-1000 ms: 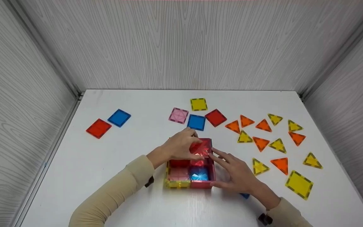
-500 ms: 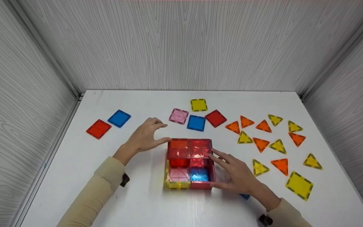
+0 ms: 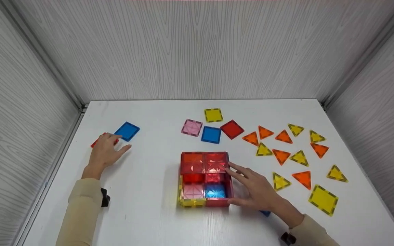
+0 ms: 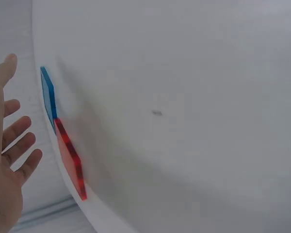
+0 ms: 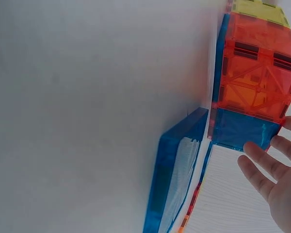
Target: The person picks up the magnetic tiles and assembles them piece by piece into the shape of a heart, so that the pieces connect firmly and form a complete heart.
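A box built of magnetic tiles (image 3: 193, 203) stands in the middle of the table, its walls yellow, red and blue. Red square tiles (image 3: 217, 162) cover its far half; through the uncovered front half show a pink and a blue tile (image 3: 215, 190). My right hand (image 3: 257, 188) steadies the box's right side, fingers spread and fingertips at the wall. Far to the left, my left hand (image 3: 104, 153) hovers over a red square tile (image 4: 70, 158), partly hiding it in the head view. Its fingers are loosely bent and hold nothing. A blue square tile (image 3: 127, 131) lies beside the red one.
Behind the box lie pink (image 3: 192, 127), yellow (image 3: 213, 115), blue (image 3: 211, 135) and red (image 3: 232, 129) square tiles. Several orange and yellow triangles (image 3: 299, 158) spread to the right, near a larger yellow square (image 3: 324, 200). Another blue tile (image 3: 265, 213) lies under my right wrist.
My left hand has let go of the red tile on the box's far half and swung left to the loose red tile. The right hand has stayed at the box.
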### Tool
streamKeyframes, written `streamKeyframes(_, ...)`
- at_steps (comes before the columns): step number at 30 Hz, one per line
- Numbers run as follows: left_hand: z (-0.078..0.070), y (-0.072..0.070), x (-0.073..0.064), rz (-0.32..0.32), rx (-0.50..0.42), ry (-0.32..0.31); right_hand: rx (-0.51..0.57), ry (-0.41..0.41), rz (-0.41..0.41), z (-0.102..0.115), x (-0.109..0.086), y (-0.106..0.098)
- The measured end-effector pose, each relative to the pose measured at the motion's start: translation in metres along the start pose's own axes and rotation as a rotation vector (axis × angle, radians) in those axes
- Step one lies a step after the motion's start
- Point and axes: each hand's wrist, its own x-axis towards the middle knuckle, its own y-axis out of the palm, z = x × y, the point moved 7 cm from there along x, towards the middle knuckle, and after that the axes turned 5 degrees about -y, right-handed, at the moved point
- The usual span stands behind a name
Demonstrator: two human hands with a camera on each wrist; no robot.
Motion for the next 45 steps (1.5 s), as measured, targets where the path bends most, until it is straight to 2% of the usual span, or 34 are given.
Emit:
streamKeyframes(3,0.024,-0.005,-0.004,-0.018,-0.026,-0.074,0.004,-0.016,-0.012,0.000,-0.001,-0.001)
streamKeyframes(7,0.049,-0.008,-0.007,-0.042,-0.071,-0.165,0.005,-0.038,-0.030,0.000,-0.001,-0.001)
streamKeyframes(11,0.066,-0.002,-0.012,-0.019,-0.111,-0.252,0.005,-0.038,-0.026,0.000,-0.002,0.000)
streamKeyframes(15,0.074,0.003,-0.014,0.016,-0.117,-0.309,0.006,-0.035,-0.020,0.000,-0.001,0.001)
streamKeyframes(23,0.076,0.001,-0.011,0.022,-0.091,-0.298,0.002,-0.054,-0.021,0.003,0.000,0.002)
streamKeyframes(33,0.067,-0.006,-0.012,0.049,-0.122,-0.262,0.009,-0.024,-0.006,0.002,0.000,-0.001)
streamKeyframes(40,0.062,-0.016,-0.023,0.013,-0.166,-0.276,0.014,0.005,0.008,-0.001,0.000,-0.001)
streamKeyframes(45,0.048,-0.028,-0.032,-0.046,-0.169,-0.221,0.017,0.008,0.016,-0.001,0.000,0.001)
